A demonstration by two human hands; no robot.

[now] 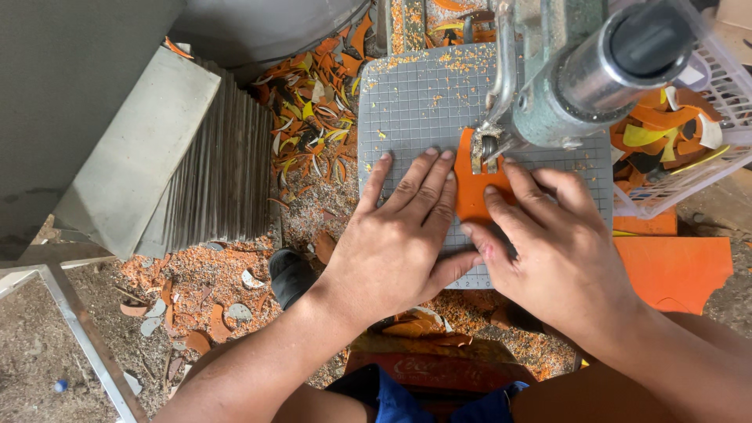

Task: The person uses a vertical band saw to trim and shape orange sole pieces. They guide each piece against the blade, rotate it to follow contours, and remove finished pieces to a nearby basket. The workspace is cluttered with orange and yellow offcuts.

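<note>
A single head-worn camera looks almost straight down, close above the grey gridded cutting table (407, 102). That table fills the upper middle of the view; the littered floor lies left of and below it, the grey metal machine head (580, 78) rises close at its right, partly blocking it.

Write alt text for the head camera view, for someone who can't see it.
Two bare hands, left hand and right hand, press an orange sheet piece flat on a gridded grey cutting table under a machine head. Orange scraps litter the floor.
</note>
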